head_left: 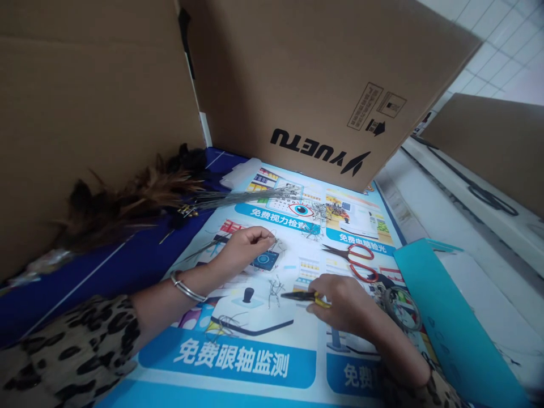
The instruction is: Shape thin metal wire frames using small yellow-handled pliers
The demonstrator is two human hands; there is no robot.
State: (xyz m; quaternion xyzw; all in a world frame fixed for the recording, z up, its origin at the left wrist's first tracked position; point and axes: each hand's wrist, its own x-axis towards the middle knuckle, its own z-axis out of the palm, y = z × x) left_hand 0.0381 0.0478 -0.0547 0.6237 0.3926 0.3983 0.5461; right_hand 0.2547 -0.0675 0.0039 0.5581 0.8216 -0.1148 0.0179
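Head camera looks down at a poster that covers the worktop, with a leopard-print sleeve at its near left corner. Nearest the front edge, the right hand is closed around yellow-handled pliers, whose dark tip points left and lies low over the print. Whether the tip is parted or closed is too small to tell. Just left of that tip lies a small bent piece of wire, touching neither hand. A coil sits beside the right wrist, and a teal bag leans at the right edge. Further in, near the middle of the poster, the left hand, a bangle on its wrist, has its fingers pinched together on a thin wire. I'd judge this to be the shaping step, with the wire held ready and the pliers not yet on it. The next move calls for bringing tip and wire together with a fine aim. Red scissors lie shut to the right, and beyond them is a tangle of loose wires. Feathers and a straight bundle line the far left edge under cardboard boxes. The wire's length is hard to follow against the busy print, and the right forearm is cut off by the frame.
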